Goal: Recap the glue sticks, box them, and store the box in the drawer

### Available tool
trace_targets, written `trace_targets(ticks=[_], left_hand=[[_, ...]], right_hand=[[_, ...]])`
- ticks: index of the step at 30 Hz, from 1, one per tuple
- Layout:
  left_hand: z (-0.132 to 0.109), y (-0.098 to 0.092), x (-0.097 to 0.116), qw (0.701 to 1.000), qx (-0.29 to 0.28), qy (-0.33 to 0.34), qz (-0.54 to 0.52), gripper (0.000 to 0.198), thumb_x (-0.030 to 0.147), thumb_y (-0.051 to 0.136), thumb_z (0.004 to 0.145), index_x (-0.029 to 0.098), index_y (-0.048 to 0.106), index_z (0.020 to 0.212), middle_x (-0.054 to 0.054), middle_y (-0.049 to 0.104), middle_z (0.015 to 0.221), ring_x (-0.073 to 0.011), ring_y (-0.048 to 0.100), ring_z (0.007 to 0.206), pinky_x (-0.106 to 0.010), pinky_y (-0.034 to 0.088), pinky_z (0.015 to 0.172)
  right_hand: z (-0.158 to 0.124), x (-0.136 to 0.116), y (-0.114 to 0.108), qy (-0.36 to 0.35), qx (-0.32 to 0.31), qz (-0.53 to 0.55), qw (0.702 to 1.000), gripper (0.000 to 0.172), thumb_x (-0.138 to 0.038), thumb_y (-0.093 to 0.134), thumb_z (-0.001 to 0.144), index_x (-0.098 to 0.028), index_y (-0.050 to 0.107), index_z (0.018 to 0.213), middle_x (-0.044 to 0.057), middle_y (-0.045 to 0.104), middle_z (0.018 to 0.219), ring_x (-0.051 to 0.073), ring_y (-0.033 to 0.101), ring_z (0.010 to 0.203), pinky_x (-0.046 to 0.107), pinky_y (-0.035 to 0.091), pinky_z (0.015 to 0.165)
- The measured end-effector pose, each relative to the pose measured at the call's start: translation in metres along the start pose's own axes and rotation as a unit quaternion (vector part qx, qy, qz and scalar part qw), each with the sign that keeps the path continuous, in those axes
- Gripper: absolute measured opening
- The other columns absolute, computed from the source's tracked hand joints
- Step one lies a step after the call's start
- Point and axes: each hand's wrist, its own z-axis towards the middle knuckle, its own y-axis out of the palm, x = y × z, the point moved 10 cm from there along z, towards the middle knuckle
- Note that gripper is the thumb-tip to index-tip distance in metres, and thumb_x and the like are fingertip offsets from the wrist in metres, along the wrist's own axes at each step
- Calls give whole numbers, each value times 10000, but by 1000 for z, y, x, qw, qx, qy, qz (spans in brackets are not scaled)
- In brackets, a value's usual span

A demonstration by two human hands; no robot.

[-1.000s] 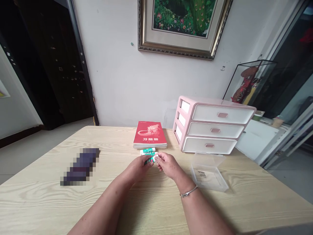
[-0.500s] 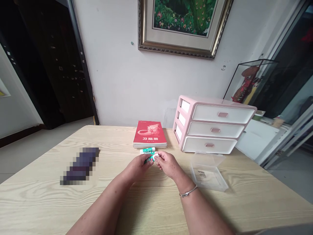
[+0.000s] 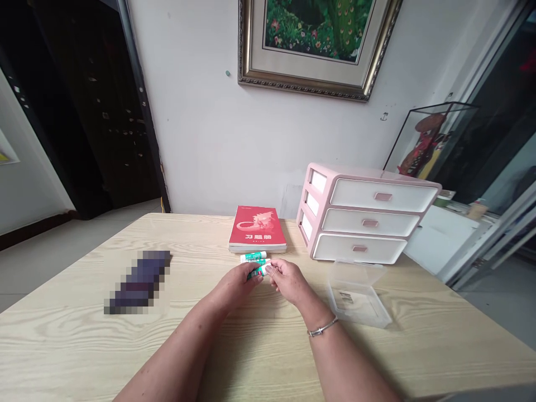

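Both my hands meet over the middle of the table around a green-and-white glue stick (image 3: 257,272). My left hand (image 3: 235,286) is closed around its left part. With thumb and fingers, my right hand (image 3: 290,283) pinches the white right end. Just beyond my fingertips another green-and-white glue stick (image 3: 253,257) lies on its side. A strip of green and white shows between it and the held one, perhaps a further stick, partly hidden by my hands. Behind these sits a red-covered book (image 3: 257,228), apparently on top of another.
An open clear plastic box (image 3: 364,307) with its lid raised lies right of my right hand. Behind it stands a pink-and-white drawer unit (image 3: 368,218), all three drawers closed. A dark pixelated object (image 3: 140,282) lies at the left on the wooden table (image 3: 75,346).
The view has shifted very slightly. My hands keep the same grip on the glue stick, with only a tiny movement of the right fingers.
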Motion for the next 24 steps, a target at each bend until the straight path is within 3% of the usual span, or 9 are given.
trace_targets(ticks=[6, 10, 13, 17, 21, 24], left_hand=[[-2, -1, 1, 998, 30, 7, 59, 291, 370, 537, 890, 235, 643, 1125, -66, 684, 1079, -241, 626, 958, -305, 445, 813], [-4, 6, -2, 1000, 10, -9, 18, 298, 389, 518, 896, 219, 590, 1129, -48, 681, 946, -218, 606, 842, -302, 440, 752], [-5, 10, 4, 999, -7, -25, -37, 330, 429, 534, 883, 206, 555, 1125, -24, 663, 902, -191, 571, 799, -293, 435, 729], [-7, 8, 4, 985, -8, -96, -141, 373, 530, 485, 885, 177, 599, 919, -1, 597, 748, -150, 512, 676, -261, 406, 622], [-10, -5, -8, 965, 54, -158, -203, 559, 655, 386, 882, 178, 531, 627, 29, 456, 511, -120, 406, 503, -252, 330, 514], [-12, -14, -16, 955, 101, -175, -216, 568, 646, 413, 869, 194, 453, 527, 36, 414, 428, -109, 363, 446, -251, 315, 499]], right_hand=[[2, 2, -10, -2, 54, -66, 996, 417, -571, 551, 882, -173, 669, 839, -38, 522, 473, 126, 519, 444, 232, 403, 476], [2, 2, -12, -16, 75, -66, 995, 462, -627, 539, 880, -185, 623, 774, -37, 530, 515, 117, 518, 455, 229, 393, 482], [-1, -4, -7, -35, 59, -5, 998, 512, -668, 478, 897, -182, 616, 811, -39, 513, 538, 117, 500, 468, 232, 403, 483], [-4, -9, -6, -42, 56, 80, 994, 588, -698, 369, 924, -169, 625, 905, -39, 492, 524, 129, 471, 461, 238, 378, 444], [-5, -11, -4, -42, 54, 64, 996, 586, -684, 371, 933, -162, 637, 906, -40, 490, 474, 128, 460, 447, 242, 379, 472], [-7, -13, -1, -43, 55, 48, 996, 558, -669, 392, 932, -169, 637, 888, -48, 477, 463, 124, 454, 439, 239, 370, 471]])
